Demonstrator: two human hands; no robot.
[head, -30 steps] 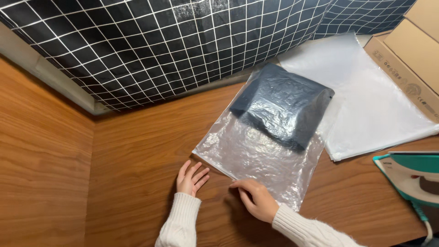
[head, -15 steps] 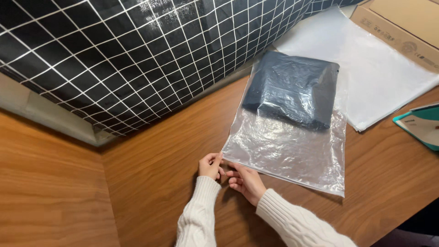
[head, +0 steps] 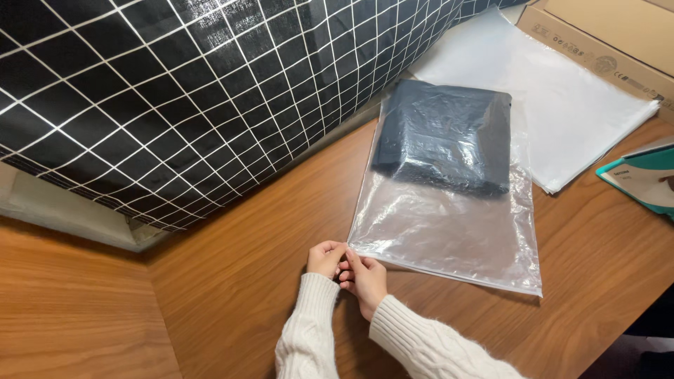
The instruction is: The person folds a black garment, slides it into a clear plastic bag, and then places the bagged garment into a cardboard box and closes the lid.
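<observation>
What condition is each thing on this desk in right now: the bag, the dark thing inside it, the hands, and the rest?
clear plastic bag: flat on the desk, near corner pinched by both hands
dark folded garment: inside the bag, at its far end
left hand: pinching the bag's corner
right hand: pinching the same corner, touching the left hand
white sheets: flat, stacked
checked black bag: bulging over the desk
cardboard box: closed, as far as visible

There is a single view, from a camera on the person's head. It looks steeply down and forward over the wooden tabletop (head: 239, 295), tilted a little to one side. The two sleeves enter from the bottom edge, close to the lens, while the cardboard box (head: 597, 35) sits farthest off, at the top right corner.
</observation>
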